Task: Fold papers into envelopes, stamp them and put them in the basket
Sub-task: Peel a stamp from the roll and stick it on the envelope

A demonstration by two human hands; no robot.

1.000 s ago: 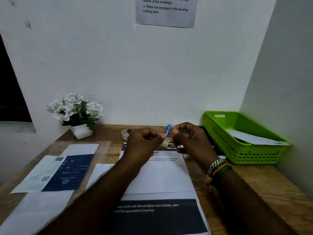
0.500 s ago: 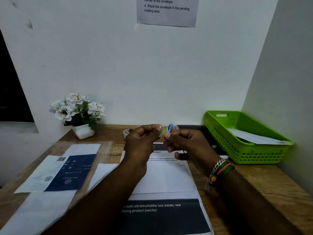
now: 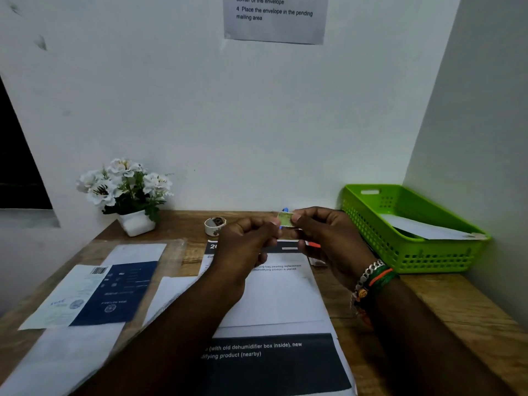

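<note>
Here, a small greenish stamp (image 3: 285, 219) with perforated edges is held above the wooden bench (image 3: 445, 307), its flat face toward the camera. It is pinched by the right hand (image 3: 328, 235) at its right edge, and the left hand (image 3: 248, 238) is closed on its lower left corner. A folded white paper (image 3: 274, 295) lies flat beneath. A white envelope (image 3: 423, 228) is contained in the perforated green plastic basket (image 3: 414, 252), rectangular, its long axis running away from the viewer.

One stamp (image 3: 285, 219), one basket (image 3: 411, 254), one flowerpot (image 3: 136, 222), two hands.
</note>
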